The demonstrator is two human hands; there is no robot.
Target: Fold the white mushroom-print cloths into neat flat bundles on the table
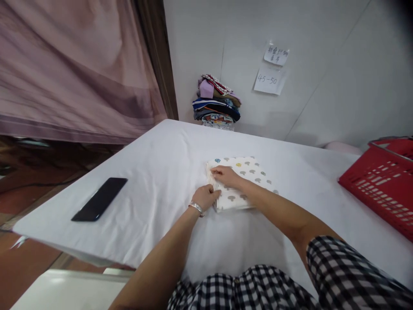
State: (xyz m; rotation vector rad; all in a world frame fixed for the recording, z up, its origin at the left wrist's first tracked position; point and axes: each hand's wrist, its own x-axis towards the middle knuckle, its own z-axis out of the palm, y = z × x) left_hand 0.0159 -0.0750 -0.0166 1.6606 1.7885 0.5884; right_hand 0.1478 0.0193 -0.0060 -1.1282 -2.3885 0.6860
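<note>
A folded white cloth (pixel 254 174) with grey, blue and yellow printed shapes lies flat on the white-covered table (pixel 155 172). My left hand (pixel 205 197), below a silver bracelet, grips the cloth's left edge near its front corner, thumb on top and fingers against the layered side. Just beyond it, my right hand (pixel 226 175) reaches across the top of the cloth and pinches the same left edge farther back. The fingertips of both hands are partly hidden by the fold.
A black phone-like slab (pixel 100 200) lies on the table at left. A stack of folded clothes (pixel 217 103) stands by the wall behind the far edge. At right is a red plastic basket (pixel 380 181). A pink curtain (pixel 80 64) hangs at left; two paper notes (pixel 270 81) are on the wall.
</note>
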